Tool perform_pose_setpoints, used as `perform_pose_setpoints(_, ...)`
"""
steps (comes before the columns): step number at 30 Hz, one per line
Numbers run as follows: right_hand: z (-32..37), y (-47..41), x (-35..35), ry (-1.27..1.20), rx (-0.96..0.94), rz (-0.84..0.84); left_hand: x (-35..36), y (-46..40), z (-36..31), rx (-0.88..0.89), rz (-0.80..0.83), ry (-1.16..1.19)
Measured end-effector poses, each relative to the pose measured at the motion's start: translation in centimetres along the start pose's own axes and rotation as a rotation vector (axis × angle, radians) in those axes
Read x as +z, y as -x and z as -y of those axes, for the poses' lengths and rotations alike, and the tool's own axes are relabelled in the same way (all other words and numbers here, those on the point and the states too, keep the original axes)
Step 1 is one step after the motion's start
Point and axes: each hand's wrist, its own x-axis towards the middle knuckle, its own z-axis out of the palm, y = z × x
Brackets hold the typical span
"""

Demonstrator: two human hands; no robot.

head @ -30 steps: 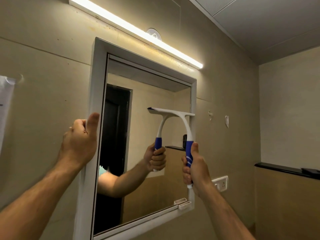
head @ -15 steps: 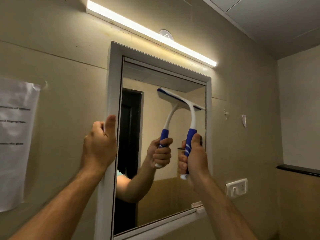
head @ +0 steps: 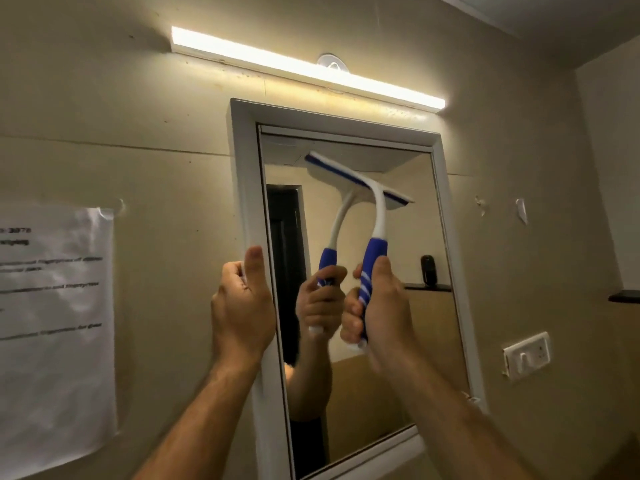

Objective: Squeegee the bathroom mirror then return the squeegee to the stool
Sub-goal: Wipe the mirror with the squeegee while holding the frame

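A white-framed mirror hangs on the beige wall. My right hand grips the blue handle of a white and blue squeegee. Its blade lies tilted against the upper part of the glass, the left end higher, a little below the top of the frame. My left hand holds the left side of the mirror frame, thumb pointing up along it. The glass reflects the squeegee, the hand and a dark doorway. The stool is not in view.
A lit tube light runs above the mirror. A printed paper sheet is stuck on the wall at left. A white switch plate sits right of the mirror, and a dark shelf edge juts at far right.
The squeegee has gone up the glass and its blade has tilted, left end higher. My view has swung left, so the mirror now sits further right in view.
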Motion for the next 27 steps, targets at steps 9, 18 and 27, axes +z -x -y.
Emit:
perform_pose_setpoints(9,1.3,1.1,3.5,-0.069,-0.078,0.069,0.0,-0.1,0.1,-0.014,0.003,0.032)
perform_pose_setpoints(18,-1.5,2.1,2.1,0.182,-0.088,0.097,0.3,0.0,0.2,-0.034,-0.008,0.004)
perform_pose_setpoints(27,1.7,0.0,2.2,0.248,-0.127,0.060,0.2,0.4,-0.5,-0.019,-0.025,0.000)
